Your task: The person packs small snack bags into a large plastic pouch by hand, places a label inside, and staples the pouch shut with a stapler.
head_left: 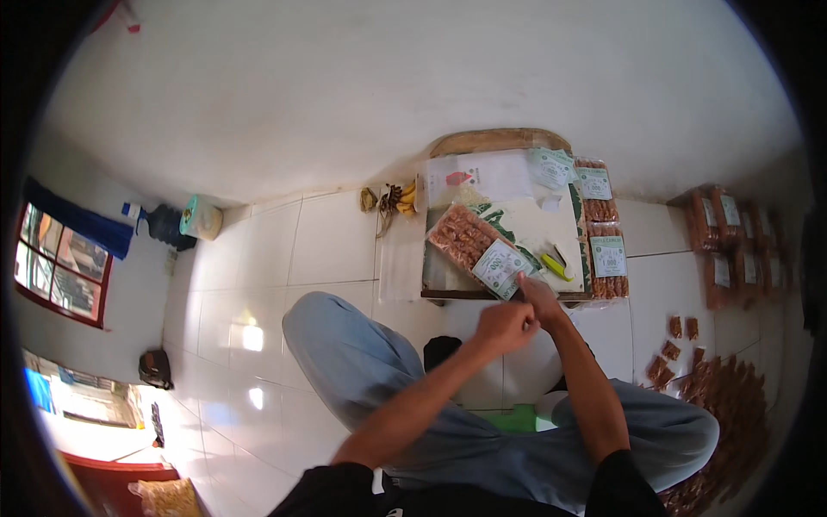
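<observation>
A clear pack of brown pieces (469, 238) lies tilted on the low table (551, 241), its lower right end covered by a pale green printed label (505, 268). My right hand (539, 302) is at the label's lower corner, thumb on it and fingers closed on that end. My left hand (506, 327) is closed in front of the table edge, against my right hand; anything inside it is hidden. A yellow-green stapler or cutter (556, 266) lies right of the pack. Loose labels (552, 167) rest at the table's back right.
Labelled packs (609, 261) line the table's right side. More stacked packs (722, 220) stand farther right, above a heap of small brown packets (732, 405). Bananas (407, 200) are left of the table. A bucket (201, 217) stands by the left wall.
</observation>
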Demonstrator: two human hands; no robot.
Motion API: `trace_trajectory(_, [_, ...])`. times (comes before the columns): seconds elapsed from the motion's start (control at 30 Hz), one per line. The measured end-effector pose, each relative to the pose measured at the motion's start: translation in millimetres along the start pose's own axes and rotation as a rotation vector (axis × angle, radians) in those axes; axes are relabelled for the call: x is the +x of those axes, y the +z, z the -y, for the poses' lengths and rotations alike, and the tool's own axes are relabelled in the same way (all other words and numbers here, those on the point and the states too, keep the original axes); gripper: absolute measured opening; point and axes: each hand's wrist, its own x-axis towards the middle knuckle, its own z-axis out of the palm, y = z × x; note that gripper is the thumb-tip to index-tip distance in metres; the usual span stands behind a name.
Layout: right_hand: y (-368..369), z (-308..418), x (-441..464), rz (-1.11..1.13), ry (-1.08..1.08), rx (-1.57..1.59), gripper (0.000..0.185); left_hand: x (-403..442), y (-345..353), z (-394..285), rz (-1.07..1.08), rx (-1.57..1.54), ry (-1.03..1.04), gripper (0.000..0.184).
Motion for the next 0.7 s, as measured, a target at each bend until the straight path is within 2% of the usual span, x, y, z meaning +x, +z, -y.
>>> trace_trajectory(0.03, [-7.2, -19.7, 4.3, 0.016, -0.185, 0.065, 0.052, 10.8, -15.5, 7.1, 0.145, 0.018, 0.004, 0.015])
trace_trajectory(0.07, [-12.8, -32.0, 4.2, 0.035, -0.370, 0.131, 0.049, 24.3, -32.6, 14.4, 0.066, 0.036, -0.016, 0.017])
trace_trajectory(0.1, [-12.1, -29.2, -4.9, 0.042, -0.367, 0.111, 0.049, 40.6, -51.8, 23.0, -0.014, 0.054, -0.034, 0.019])
trace_trajectory(0.17, [-8.1, -9.1, -40.4, -0.164, -0.387, -0.101, 0.036, 65.5, -85.9, 48.7, -0.063, 0.166, -0.079, 0.026])
trace_trajectory(0.2, [-13.6, 0.5, -54.3, -0.172, -0.280, -0.409, 0.037, 77.0, -94.9, 69.3, -0.114, 0.249, -0.080, 0.035])
trace_trajectory(0.23, [-19.7, -3.9, -57.4, -0.169, -0.284, -0.431, 0.037, 85.0, -98.8, 88.7, -0.165, 0.332, -0.084, 0.046])
trace_trajectory(0.27, [-24.9, -12.7, -60.6, -0.201, -0.604, -0.761, 0.043, 87.3, -100.6, 99.5, -0.176, 0.319, -0.090, 0.046])
trace_trajectory(0.3, [-30.0, -16.3, -60.2, -0.229, -0.935, -1.088, 0.052, 91.5, -103.0, 107.2, -0.176, 0.338, -0.173, 0.056])
trace_trajectory(0.33, [-28.7, -14.9, -59.8, -0.206, -1.022, -1.132, 0.061, 94.6, -101.3, 116.3, -0.172, 0.354, -0.257, 0.067])
trace_trajectory(0.37, [-27.9, -12.6, -57.5, -0.202, -1.027, -1.149, 0.061, 96.1, -96.3, 124.0, -0.183, 0.341, -0.256, 0.067])
trace_trajectory(0.43, [-20.6, -7.9, -54.4, -0.191, -1.024, -1.421, 0.067, 96.1, -87.6, 135.2, -0.167, 0.358, -0.314, 0.086])
trace_trajectory(0.47, [-16.6, -6.0, -53.1, -0.140, -0.991, -1.428, 0.066, 98.3, -85.6, 141.8, -0.173, 0.348, -0.311, 0.086])
trace_trajectory(0.53, [-13.2, 0.5, -50.4, -0.110, -1.020, -1.469, 0.064, 97.6, -86.0, 143.2, 0.044, 0.197, -0.317, 0.101])
trace_trajectory(0.6, [-12.9, 9.8, -47.0, -0.061, -1.114, -1.478, 0.061, 95.1, -80.4, 142.9, 0.017, 0.223, -0.321, 0.101])
trace_trajectory(0.7, [-12.8, 26.3, -47.9, -0.014, -1.146, -1.553, 0.063, 90.7, -77.7, 148.4, -0.038, 0.229, -0.291, 0.103])
